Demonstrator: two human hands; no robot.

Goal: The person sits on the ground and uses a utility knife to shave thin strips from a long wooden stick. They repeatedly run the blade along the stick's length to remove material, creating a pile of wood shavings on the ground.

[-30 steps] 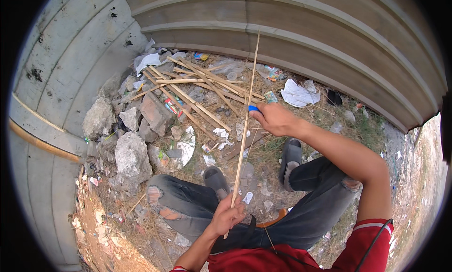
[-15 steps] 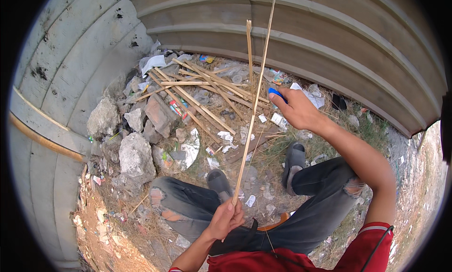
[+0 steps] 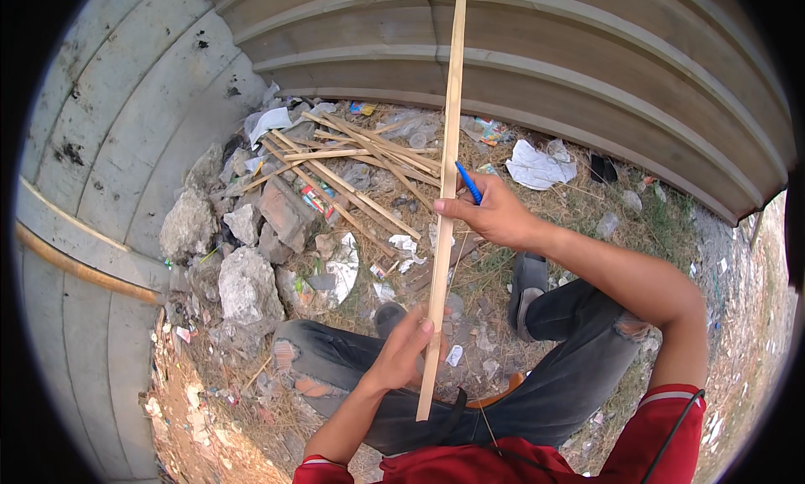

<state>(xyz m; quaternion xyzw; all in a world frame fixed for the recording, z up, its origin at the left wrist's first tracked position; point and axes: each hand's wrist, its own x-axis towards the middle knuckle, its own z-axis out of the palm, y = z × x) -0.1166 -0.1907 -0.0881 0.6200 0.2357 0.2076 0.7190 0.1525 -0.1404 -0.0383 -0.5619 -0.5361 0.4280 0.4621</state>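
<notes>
A long, pale wooden strip [image 3: 448, 157] runs upright through the middle of the view, its broad flat face showing. Its lower end hangs between my knees and its top reaches past the upper edge. My left hand [image 3: 408, 350] is closed round the strip's lower part, thumb on the face, other fingers partly hidden behind. Higher up, my right hand [image 3: 495, 212] pinches the strip with its thumb. A slim blue tool [image 3: 470, 184] sticks up from the same hand beside the strip; its exact kind is unclear. Beyond my hands lies a loose pile of wooden strips [image 3: 369, 159].
Rough rocks [image 3: 250, 287] and a broken brick [image 3: 285, 205] lie at the left. A corrugated metal wall [image 3: 587, 56] closes off the far side, with grey panels [image 3: 126, 107] on the left. Paper scraps [image 3: 537, 165] litter the ground. My bent legs [image 3: 579, 341] flank the work area.
The strip has turned to show its broad face. My right hand has come onto it with the blue tool, and my left hand sits slightly higher. A separate upright strip beyond is no longer visible.
</notes>
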